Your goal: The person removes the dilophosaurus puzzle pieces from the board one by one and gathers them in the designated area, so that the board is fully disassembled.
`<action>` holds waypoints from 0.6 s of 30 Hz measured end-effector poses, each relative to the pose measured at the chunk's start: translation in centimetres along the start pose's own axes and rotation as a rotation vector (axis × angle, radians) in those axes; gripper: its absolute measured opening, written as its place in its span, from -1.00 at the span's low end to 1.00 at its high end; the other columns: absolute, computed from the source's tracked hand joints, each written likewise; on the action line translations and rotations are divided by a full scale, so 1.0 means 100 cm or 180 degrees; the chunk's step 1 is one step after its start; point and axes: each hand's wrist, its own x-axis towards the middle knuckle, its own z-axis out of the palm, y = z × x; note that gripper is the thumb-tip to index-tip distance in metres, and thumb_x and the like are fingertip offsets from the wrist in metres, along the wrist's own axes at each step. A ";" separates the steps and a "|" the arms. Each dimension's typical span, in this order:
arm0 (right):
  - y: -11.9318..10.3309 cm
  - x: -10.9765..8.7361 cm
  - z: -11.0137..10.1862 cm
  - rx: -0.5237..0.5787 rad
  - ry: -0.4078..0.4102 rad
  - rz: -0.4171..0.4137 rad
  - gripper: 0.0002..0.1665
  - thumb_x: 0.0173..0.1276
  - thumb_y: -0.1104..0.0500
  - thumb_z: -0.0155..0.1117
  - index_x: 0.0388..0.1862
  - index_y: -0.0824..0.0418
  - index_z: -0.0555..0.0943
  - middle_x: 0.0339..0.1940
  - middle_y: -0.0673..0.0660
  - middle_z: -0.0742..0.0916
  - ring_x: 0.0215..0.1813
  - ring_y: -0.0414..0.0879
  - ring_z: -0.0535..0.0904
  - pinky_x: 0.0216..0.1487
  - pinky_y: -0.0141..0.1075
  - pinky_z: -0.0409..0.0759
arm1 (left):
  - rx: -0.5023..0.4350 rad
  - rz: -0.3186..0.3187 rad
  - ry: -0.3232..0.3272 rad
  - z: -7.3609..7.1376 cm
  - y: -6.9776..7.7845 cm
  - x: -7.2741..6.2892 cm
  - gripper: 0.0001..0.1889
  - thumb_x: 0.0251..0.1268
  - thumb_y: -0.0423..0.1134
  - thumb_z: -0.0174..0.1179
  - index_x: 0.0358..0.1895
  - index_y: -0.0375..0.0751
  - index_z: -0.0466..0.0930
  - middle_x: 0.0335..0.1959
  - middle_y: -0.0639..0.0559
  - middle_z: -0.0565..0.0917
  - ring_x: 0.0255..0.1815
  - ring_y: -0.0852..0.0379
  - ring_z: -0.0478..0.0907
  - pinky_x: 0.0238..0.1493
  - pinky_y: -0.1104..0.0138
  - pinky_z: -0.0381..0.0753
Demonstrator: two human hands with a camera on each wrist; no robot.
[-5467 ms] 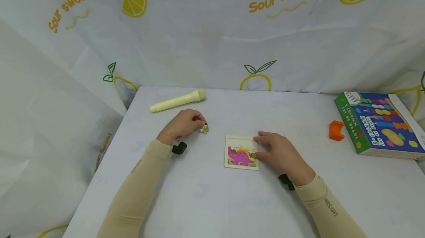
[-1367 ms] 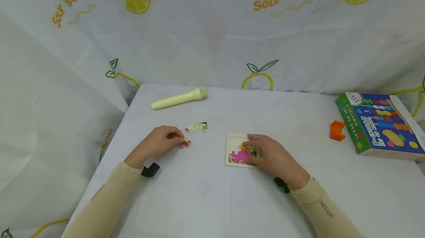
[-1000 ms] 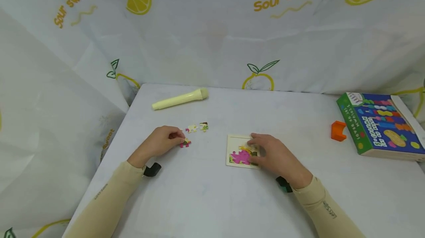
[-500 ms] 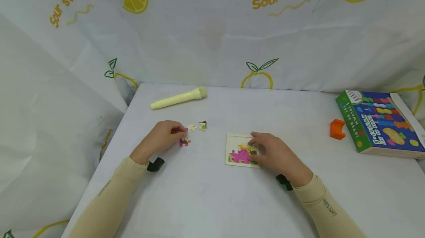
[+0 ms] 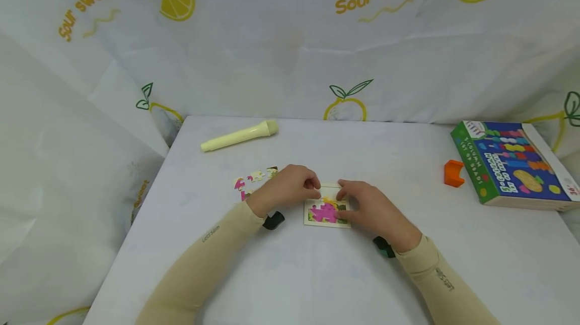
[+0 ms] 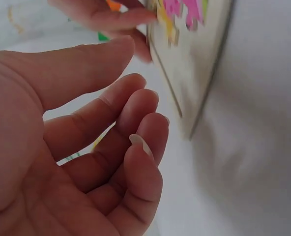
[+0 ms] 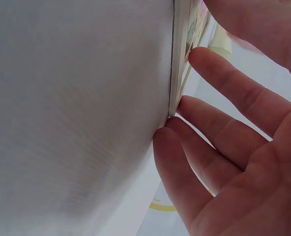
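A small pale-framed jigsaw puzzle board [image 5: 328, 184] lies mid-table, with pink, yellow and green dinosaur pieces [image 5: 325, 212] in its lower part; its pale backing shows above them. My left hand [image 5: 290, 186] is over the board's left side, its fingers loosely bent. The left wrist view shows nothing between that thumb and the fingertips. At the board's right side, my right hand [image 5: 378, 211] touches it with thumb and fingertips, the fingers fairly straight. Left of the board lie several loose puzzle pieces: a pink one [image 5: 239, 183], pale ones [image 5: 256, 176], and one partly behind my left wrist.
A pale yellow toy microphone [image 5: 239, 136] lies at the back left. On the right stand an orange notched block [image 5: 453, 173] and a blue and green bead-set box [image 5: 516, 164]. A printed white curtain [image 5: 281, 53] hangs behind the table.
My left hand has moved right, from the loose pieces to over the board. Compared with the oldest frame, the board's upper left shows bare backing. The right hand stays at the board's right side.
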 end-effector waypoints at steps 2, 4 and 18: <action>0.001 0.000 0.001 -0.0013 0.0030 -0.0077 -0.66 0.27 0.06 0.69 -0.07 0.08 0.74 0.51 0.29 0.65 0.54 0.30 0.54 0.51 0.23 0.51 | 0.0022 0.0039 -0.0078 0.006 0.005 0.006 -0.83 0.43 -0.10 0.47 -0.05 -0.04 0.81 -0.27 0.22 0.74 -0.19 0.24 0.63 -0.03 0.36 0.62; 0.002 0.000 0.001 -0.0017 0.0074 -0.0138 -0.67 0.26 0.08 0.70 -0.08 0.09 0.74 0.49 0.29 0.67 0.53 0.29 0.56 0.49 0.22 0.53 | 0.0045 0.0047 -0.0145 0.010 0.009 0.010 -0.78 0.41 -0.09 0.49 -0.01 -0.06 0.81 -0.25 0.22 0.74 -0.19 0.25 0.63 -0.03 0.38 0.62; 0.001 -0.001 0.000 -0.0010 0.0111 -0.0227 -0.70 0.28 0.12 0.68 -0.11 0.09 0.73 0.46 0.31 0.68 0.50 0.31 0.58 0.44 0.21 0.57 | 0.0106 -0.0065 -0.0156 0.025 0.012 0.015 -0.66 0.30 -0.03 0.57 0.03 -0.08 0.80 -0.14 0.17 0.71 -0.10 0.21 0.59 0.04 0.36 0.62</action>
